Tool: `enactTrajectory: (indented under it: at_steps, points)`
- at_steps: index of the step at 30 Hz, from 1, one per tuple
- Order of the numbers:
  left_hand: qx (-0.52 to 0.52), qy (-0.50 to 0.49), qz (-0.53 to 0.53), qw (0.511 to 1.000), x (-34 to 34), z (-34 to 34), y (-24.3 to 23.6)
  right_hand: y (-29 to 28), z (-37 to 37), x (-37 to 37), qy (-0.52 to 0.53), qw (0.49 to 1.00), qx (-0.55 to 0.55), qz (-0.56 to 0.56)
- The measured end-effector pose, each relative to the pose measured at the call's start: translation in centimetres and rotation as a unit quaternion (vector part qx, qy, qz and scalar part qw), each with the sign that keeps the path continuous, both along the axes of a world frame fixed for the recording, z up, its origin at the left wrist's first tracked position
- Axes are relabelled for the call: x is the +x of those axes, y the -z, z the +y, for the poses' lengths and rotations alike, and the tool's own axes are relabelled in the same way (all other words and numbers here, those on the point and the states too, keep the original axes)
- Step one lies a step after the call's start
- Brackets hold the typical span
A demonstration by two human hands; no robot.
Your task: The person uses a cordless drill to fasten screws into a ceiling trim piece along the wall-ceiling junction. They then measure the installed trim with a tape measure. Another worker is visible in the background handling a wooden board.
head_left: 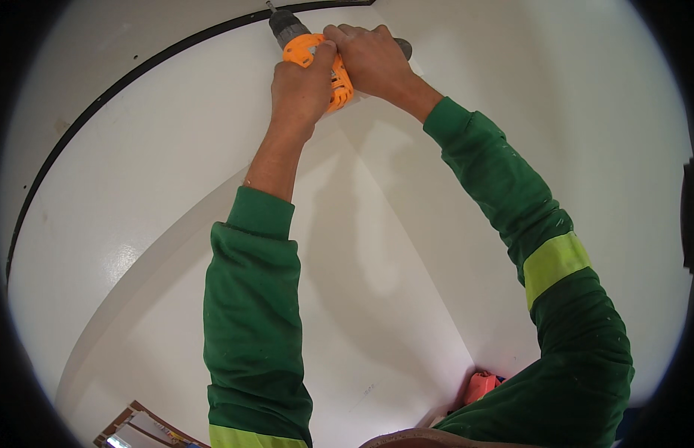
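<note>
An orange and black power drill (339,88) is held up high, near the top of the view. Its dark chuck (286,25) points up and to the left, and a thin metal bit (271,6) sticks out by the black strip (184,45); whether the tip touches the strip, I cannot tell. My left hand (298,93) is closed around the drill's body behind the chuck. My right hand (373,60) is wrapped round the handle, its dark end showing beyond the fingers; the trigger is hidden.
White panels and walls (511,60) meet in a corner behind my arms. The black strip curves along the upper left, with small dark holes beyond it. A red object (481,386) sits low by my right sleeve. A brown-framed opening (138,429) shows at lower left.
</note>
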State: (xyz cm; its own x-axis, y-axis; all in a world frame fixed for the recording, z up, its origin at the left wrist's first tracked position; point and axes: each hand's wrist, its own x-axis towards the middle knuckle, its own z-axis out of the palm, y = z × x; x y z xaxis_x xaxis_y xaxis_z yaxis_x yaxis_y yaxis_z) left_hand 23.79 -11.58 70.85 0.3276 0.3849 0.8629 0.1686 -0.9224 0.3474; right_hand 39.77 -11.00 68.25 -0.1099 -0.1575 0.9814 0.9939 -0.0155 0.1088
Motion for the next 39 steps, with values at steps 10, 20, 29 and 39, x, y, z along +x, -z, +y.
enactTrajectory:
  at_steps: [10,20,29,39]
  points:
    - [0.003,0.000,0.001,1.000,-0.1,0.1,0.1,0.1,0.0,0.0,0.001,1.000,0.001,-0.002]
    - [-0.019,0.063,0.026,0.997,-0.5,-1.1,0.9,0.9,-1.4,0.1,0.022,0.999,-0.023,0.000]
    - [0.371,-0.267,-0.108,0.883,-12.6,-8.5,-0.2,19.9,-3.7,1.8,-0.185,0.980,-0.008,0.069]
    - [0.393,-0.495,-0.145,0.761,-17.3,-9.6,-8.6,38.3,-1.2,-6.9,-0.530,0.784,-0.114,0.302]
